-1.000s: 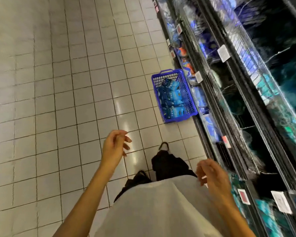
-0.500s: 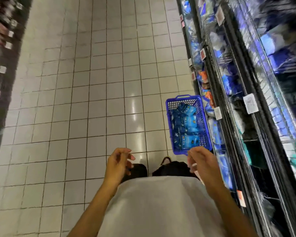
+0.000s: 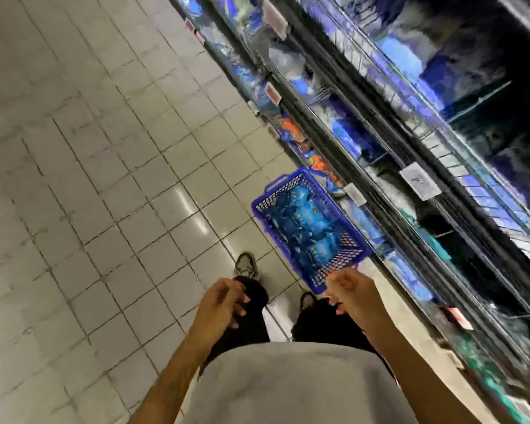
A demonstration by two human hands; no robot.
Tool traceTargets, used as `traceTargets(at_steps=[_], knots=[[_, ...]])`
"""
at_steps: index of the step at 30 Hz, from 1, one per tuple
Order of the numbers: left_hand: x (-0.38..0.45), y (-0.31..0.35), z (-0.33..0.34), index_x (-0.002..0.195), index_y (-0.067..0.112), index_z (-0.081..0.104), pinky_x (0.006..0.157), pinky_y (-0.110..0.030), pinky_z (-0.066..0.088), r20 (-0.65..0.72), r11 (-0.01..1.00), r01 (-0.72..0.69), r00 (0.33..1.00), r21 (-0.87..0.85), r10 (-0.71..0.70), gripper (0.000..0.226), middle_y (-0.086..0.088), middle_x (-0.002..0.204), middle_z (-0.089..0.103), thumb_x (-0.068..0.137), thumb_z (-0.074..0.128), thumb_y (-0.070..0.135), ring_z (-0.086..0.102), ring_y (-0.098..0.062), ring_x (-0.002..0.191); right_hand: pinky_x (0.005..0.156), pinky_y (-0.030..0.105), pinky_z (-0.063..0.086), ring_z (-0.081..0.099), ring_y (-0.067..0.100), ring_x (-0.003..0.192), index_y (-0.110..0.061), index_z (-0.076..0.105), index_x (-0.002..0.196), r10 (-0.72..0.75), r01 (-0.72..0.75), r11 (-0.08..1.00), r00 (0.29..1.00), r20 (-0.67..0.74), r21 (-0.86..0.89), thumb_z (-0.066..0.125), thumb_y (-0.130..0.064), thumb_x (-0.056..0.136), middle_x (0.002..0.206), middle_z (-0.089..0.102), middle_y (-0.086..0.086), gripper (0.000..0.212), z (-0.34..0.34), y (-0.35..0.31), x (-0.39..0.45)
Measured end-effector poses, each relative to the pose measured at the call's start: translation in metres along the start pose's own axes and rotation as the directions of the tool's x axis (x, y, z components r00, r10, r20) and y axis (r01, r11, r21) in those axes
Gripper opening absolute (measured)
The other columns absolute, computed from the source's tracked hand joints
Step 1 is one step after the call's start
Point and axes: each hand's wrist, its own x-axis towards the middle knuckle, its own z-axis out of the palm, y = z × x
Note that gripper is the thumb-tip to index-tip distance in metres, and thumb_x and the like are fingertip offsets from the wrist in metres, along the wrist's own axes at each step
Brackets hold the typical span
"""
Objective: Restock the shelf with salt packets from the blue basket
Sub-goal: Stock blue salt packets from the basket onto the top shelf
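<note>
Basket (image 3: 288,186) is sitting on the floor (image 3: 104,179) just ahead of the feet, touching the foot of the shelf (image 3: 380,142) on the right, and is holding blue packets (image 3: 303,228). Left hand (image 3: 219,304) and right hand (image 3: 351,293) are hanging loosely curled in the near field, both grasping nothing. Judging by this, the approach step is in hand. Next move is calling for a bend down and a reach into the basket for a packet.
</note>
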Motion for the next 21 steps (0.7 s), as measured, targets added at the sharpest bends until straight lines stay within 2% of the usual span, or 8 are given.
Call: traceTargets(at_steps=[5, 9, 11, 13, 15, 17, 19, 21], knots=[[0.107, 0.031, 0.006, 0.097, 0.013, 0.062, 0.052, -0.028, 0.049, 0.155, 0.966, 0.042, 0.984, 0.255, -0.084, 0.019, -0.007, 0.089, 0.072, 0.105, 0.047, 0.021, 0.064, -0.016, 0.065, 0.045, 0.026, 0.044, 0.060, 0.016, 0.051, -0.010, 0.061, 0.081, 0.163, -0.130, 0.981, 0.956, -0.243, 0.147, 0.060, -0.012, 0.099, 0.064, 0.065, 0.003, 0.018, 0.016, 0.022, 0.050], [0.202, 0.036, 0.033, 0.099, 0.009, 0.063, 0.051, -0.025, 0.048, 0.212, 0.904, 0.011, 0.971, 0.428, -0.112, 0.018, -0.009, 0.087, 0.070, 0.104, 0.048, 0.017, 0.065, -0.016, 0.064, 0.066, 0.049, 0.055, 0.069, 0.035, 0.071, -0.005, 0.060, 0.083, 0.219, -0.209, 0.976, 0.918, -0.330, 0.068, 0.056, -0.013, 0.100, 0.072, 0.070, 0.012, 0.019, 0.021, 0.072, 0.114], [0.253, 0.030, 0.054, 0.104, 0.005, 0.063, 0.058, -0.026, 0.053, 0.219, 0.891, -0.007, 0.970, 0.454, -0.104, 0.018, -0.011, 0.090, 0.069, 0.103, 0.047, 0.012, 0.066, -0.014, 0.069, 0.070, 0.055, 0.059, 0.070, 0.040, 0.079, -0.006, 0.061, 0.086, 0.254, -0.245, 0.967, 0.910, -0.327, 0.068, 0.056, -0.015, 0.100, 0.078, 0.071, 0.016, 0.018, 0.025, 0.101, 0.155], [0.307, 0.017, 0.081, 0.107, 0.006, 0.064, 0.072, -0.032, 0.055, 0.212, 0.861, -0.027, 0.973, 0.509, -0.095, 0.019, -0.010, 0.093, 0.069, 0.102, 0.046, 0.011, 0.066, -0.022, 0.082, 0.077, 0.060, 0.056, 0.068, 0.043, 0.086, -0.009, 0.062, 0.086, 0.271, -0.270, 0.962, 0.908, -0.319, 0.049, 0.057, -0.017, 0.100, 0.084, 0.071, 0.019, 0.017, 0.033, 0.133, 0.208], [0.356, 0.002, 0.108, 0.098, 0.013, 0.062, 0.065, -0.030, 0.053, 0.198, 0.853, -0.037, 0.977, 0.520, -0.079, 0.016, -0.005, 0.088, 0.066, 0.103, 0.046, 0.014, 0.063, -0.023, 0.080, 0.075, 0.056, 0.056, 0.070, 0.039, 0.080, -0.014, 0.062, 0.082, 0.295, -0.286, 0.955, 0.900, -0.321, 0.076, 0.056, -0.017, 0.100, 0.079, 0.071, 0.015, 0.019, 0.045, 0.156, 0.260], [0.407, -0.019, 0.138, 0.094, 0.013, 0.061, 0.070, -0.037, 0.056, 0.203, 0.829, -0.083, 0.978, 0.553, -0.038, 0.019, -0.009, 0.089, 0.067, 0.103, 0.045, 0.014, 0.064, -0.027, 0.081, 0.063, 0.041, 0.054, 0.068, 0.028, 0.068, -0.011, 0.062, 0.085, 0.354, -0.323, 0.935, 0.885, -0.303, 0.150, 0.054, -0.019, 0.101, 0.076, 0.068, 0.013, 0.019, 0.060, 0.185, 0.316], [0.459, -0.043, 0.167, 0.107, 0.009, 0.063, 0.088, -0.048, 0.056, 0.222, 0.722, -0.177, 0.975, 0.670, 0.033, 0.021, -0.019, 0.103, 0.070, 0.101, 0.045, 0.017, 0.067, -0.036, 0.097, 0.062, 0.042, 0.052, 0.067, 0.033, 0.073, -0.015, 0.059, 0.082, 0.383, -0.338, 0.921, 0.877, -0.290, 0.193, 0.051, -0.021, 0.102, 0.083, 0.069, 0.018, 0.022, 0.077, 0.216, 0.367], [0.506, -0.056, 0.191, 0.121, 0.005, 0.058, 0.095, -0.049, 0.051, 0.231, 0.567, -0.258, 0.965, 0.782, 0.121, 0.029, -0.026, 0.118, 0.066, 0.100, 0.047, 0.020, 0.062, -0.044, 0.111, 0.071, 0.046, 0.053, 0.068, 0.043, 0.090, -0.013, 0.061, 0.084, 0.395, -0.365, 0.918, 0.879, -0.268, 0.158, 0.049, -0.022, 0.102, 0.098, 0.070, 0.026, 0.024, 0.092, 0.244, 0.411]])
